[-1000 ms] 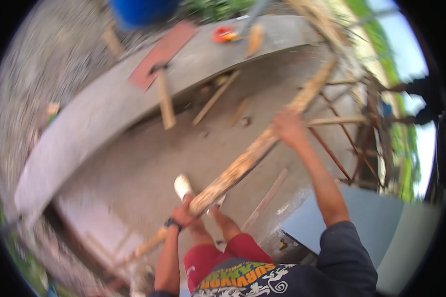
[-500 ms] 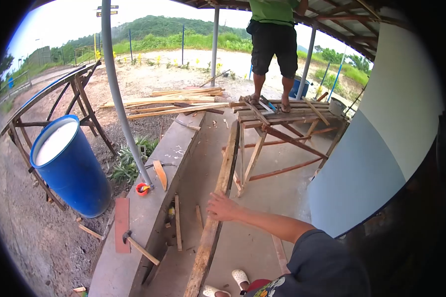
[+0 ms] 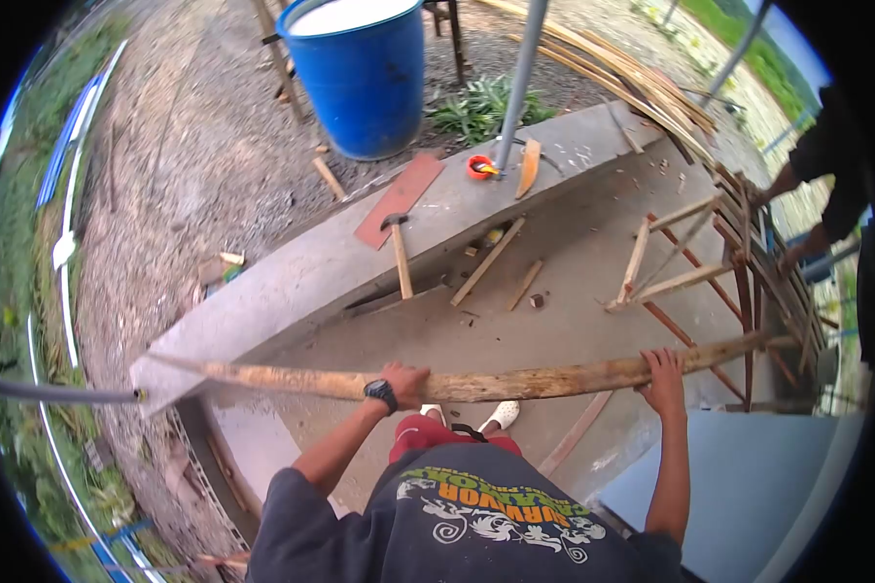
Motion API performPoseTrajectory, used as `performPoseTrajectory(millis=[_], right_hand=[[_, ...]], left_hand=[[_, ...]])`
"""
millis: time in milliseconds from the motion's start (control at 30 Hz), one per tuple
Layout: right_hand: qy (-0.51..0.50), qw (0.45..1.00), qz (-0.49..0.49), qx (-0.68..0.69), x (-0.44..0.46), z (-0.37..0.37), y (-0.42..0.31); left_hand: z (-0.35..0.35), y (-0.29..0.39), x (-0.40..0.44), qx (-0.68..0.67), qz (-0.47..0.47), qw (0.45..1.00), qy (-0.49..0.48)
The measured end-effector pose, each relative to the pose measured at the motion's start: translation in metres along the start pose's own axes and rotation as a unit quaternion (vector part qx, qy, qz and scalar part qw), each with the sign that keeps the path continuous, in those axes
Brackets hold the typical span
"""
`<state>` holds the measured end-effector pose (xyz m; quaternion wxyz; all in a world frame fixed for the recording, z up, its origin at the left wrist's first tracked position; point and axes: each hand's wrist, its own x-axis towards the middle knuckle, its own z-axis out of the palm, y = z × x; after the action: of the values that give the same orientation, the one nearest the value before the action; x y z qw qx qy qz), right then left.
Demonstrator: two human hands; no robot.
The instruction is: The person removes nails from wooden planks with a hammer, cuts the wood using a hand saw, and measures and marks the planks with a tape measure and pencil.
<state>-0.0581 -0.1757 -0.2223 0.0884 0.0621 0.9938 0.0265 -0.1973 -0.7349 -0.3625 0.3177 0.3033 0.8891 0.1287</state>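
Observation:
A long rough wooden beam (image 3: 515, 383) lies crosswise in front of my body at waist height. My left hand (image 3: 404, 385), with a dark watch on its wrist, is closed around the beam left of centre. Toward the beam's right part, my right hand (image 3: 663, 381) grips it from above, fingers over the far edge. Beyond the beam, a hammer (image 3: 400, 255) rests with its head on the low concrete ledge (image 3: 262, 303), by a reddish board (image 3: 400, 199).
A red-orange container (image 3: 479, 167) stands on the ledge by a grey post (image 3: 522, 87). Behind are a blue barrel (image 3: 360, 87) and stacked lumber (image 3: 622, 68). Wood scraps (image 3: 488, 262) lie on the floor. At right, a person's legs (image 3: 817, 194) are on a wooden scaffold (image 3: 749, 262).
The beam has swung from pointing ahead to lying crosswise. My left hand has come into view on it, and the view has turned down and left.

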Motion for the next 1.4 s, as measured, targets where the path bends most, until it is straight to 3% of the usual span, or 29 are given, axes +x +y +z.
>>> performPoseTrajectory(millis=[233, 333, 467, 600, 833, 1000, 1067, 1233, 1300, 1333, 1367, 1400], right_hand=[[-0.041, 0.996, 0.084, 0.01, -0.068, 0.025, 0.053], [-0.028, 0.997, 0.065, 0.022, -0.087, 0.065, 0.081], [-0.042, 0.995, 0.07, 0.054, -0.088, 0.106, 0.082], [-0.027, 0.996, 0.074, 0.047, -0.06, 0.144, 0.067], [-0.078, 0.99, 0.104, 0.05, 0.068, 0.194, 0.044], [-0.067, 0.992, 0.096, 0.042, 0.21, 0.239, 0.029], [-0.111, 0.985, 0.12, 0.047, 0.269, 0.251, 0.017], [-0.068, 0.993, 0.093, 0.041, 0.388, 0.307, -0.017], [-0.091, 0.99, 0.1, 0.047, 0.429, 0.321, -0.036], [-0.058, 0.994, 0.089, 0.022, 0.445, 0.334, -0.046], [-0.079, 0.99, 0.106, 0.037, 0.464, 0.342, -0.057], [-0.033, 0.995, 0.097, 0.002, 0.477, 0.354, -0.068]], left_hand=[[-0.004, 0.062, 0.068, 0.055, 0.044, 0.997, 0.041], [0.0, 0.082, 0.108, 0.137, 0.071, 0.988, 0.016], [0.022, 0.071, 0.164, 0.167, 0.059, 0.984, 0.032], [-0.004, 0.054, 0.203, 0.183, 0.057, 0.981, 0.005], [-0.031, -0.039, 0.335, 0.215, 0.06, 0.975, -0.011], [-0.069, -0.119, 0.451, 0.209, 0.045, 0.977, 0.016], [-0.073, -0.154, 0.495, 0.223, 0.041, 0.974, 0.028], [-0.095, -0.248, 0.575, 0.246, 0.026, 0.967, 0.061], [-0.119, -0.267, 0.591, 0.255, -0.026, 0.967, 0.0], [-0.114, -0.294, 0.597, 0.261, -0.006, 0.963, 0.061], [-0.111, -0.316, 0.603, 0.268, -0.006, 0.961, 0.075], [-0.112, -0.329, 0.61, 0.286, -0.04, 0.956, 0.057]])
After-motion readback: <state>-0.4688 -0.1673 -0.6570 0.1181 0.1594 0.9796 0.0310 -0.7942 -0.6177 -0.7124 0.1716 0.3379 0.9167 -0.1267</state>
